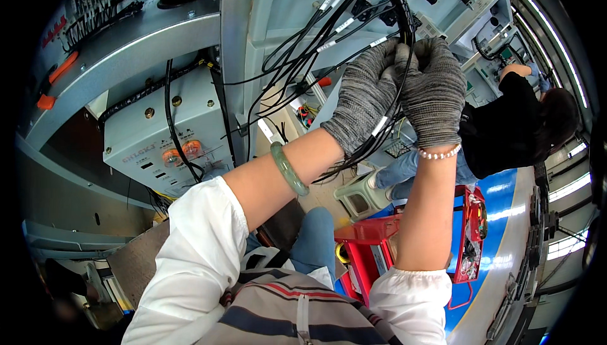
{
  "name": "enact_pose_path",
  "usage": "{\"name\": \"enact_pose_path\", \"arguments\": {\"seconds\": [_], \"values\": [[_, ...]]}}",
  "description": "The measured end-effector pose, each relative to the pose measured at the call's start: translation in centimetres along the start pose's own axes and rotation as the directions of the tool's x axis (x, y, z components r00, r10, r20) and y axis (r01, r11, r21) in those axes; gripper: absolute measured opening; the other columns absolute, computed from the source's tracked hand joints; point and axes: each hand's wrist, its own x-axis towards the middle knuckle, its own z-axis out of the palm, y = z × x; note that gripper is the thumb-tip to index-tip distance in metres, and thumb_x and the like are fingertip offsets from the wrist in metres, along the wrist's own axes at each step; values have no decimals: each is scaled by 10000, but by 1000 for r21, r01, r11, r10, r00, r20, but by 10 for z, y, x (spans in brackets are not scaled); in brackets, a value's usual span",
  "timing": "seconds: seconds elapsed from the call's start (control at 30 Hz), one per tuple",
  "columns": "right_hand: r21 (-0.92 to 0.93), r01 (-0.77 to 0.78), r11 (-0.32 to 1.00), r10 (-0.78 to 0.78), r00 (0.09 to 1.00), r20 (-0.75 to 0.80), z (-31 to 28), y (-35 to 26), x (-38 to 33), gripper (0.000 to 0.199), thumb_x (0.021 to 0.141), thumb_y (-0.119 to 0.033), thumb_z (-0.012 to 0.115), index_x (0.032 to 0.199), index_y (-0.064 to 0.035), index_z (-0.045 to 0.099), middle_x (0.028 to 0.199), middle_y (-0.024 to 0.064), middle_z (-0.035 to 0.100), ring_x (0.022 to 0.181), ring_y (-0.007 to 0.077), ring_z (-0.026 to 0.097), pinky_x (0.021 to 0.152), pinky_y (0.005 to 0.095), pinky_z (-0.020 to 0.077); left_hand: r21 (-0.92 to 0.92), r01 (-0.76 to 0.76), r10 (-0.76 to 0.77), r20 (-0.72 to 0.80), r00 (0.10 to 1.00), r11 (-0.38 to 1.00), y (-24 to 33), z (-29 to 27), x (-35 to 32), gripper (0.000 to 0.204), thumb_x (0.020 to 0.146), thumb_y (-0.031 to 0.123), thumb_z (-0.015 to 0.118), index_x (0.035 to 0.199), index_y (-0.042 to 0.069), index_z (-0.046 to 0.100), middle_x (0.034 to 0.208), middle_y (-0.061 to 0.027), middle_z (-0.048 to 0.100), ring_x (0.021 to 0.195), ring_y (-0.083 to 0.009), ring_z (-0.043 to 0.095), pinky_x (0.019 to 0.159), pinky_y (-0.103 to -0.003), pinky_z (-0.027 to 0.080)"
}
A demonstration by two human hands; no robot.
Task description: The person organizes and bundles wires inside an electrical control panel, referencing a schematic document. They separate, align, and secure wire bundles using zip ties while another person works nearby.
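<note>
My left hand [365, 95], in a grey knitted glove, is closed around the lower part of a bundle of black wires [399, 5]. Pressed up beside it, my right hand [434, 92] in a matching glove also pinches the bundle; the fingertips of both hands meet and hide the exact grip. Above the hands the wires run tightly gathered. Loose black wires with white marker sleeves [344, 25] fan out to the left, and more wire ends hang below my left wrist.
A grey cabinet frame [235, 48] stands left, with a pale metal box [167, 123] inside. An orange-handled tool [63, 68] lies on the frame. Below right are a red tool cart [370, 228] and a light green stool [360, 196]. Another person [506, 127] in black works at the right.
</note>
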Motion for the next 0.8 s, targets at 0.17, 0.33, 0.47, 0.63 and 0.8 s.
{"name": "enact_pose_path", "arguments": {"seconds": [0.17,0.33,0.47,0.63,0.8], "values": [[-38,78,996,-77,997,19,0,-1,1,232,803,-250,649,838,-32,577,723,134,619,681,267,616,634,353,477,65,19,-16,-36,999,998,-6,-5,1,351,892,103,505,1216,-27,473,1115,-166,581,1040,-212,560,920,-303,424],[198,6,980,-14,999,40,3,6,2,209,783,-203,671,828,-15,593,714,115,627,663,218,622,624,327,490,85,118,-110,-89,990,989,-6,-10,-3,198,856,72,560,1041,2,570,939,-86,629,861,-139,600,783,-265,489],[367,-69,928,40,996,85,2,7,0,199,769,-165,688,844,4,614,717,96,635,657,160,616,615,290,494,173,90,-75,-93,993,981,-8,-13,-9,158,850,95,577,994,32,595,824,-48,621,758,-91,575,716,-238,492],[504,-152,850,80,984,161,0,14,-2,175,784,-143,679,859,8,629,726,79,640,644,126,598,590,263,486,323,161,-156,-41,987,932,10,-17,-9,186,829,168,620,968,45,627,790,-25,629,709,-81,554,668,-244,487],[575,-281,768,156,953,258,-5,12,-1,169,792,-140,670,856,12,637,707,61,634,630,102,578,572,240,470,264,77,-56,-85,995,961,6,-18,-9,226,818,201,635,980,44,639,779,-28,637,657,-87,542,644,-250,487]]}}
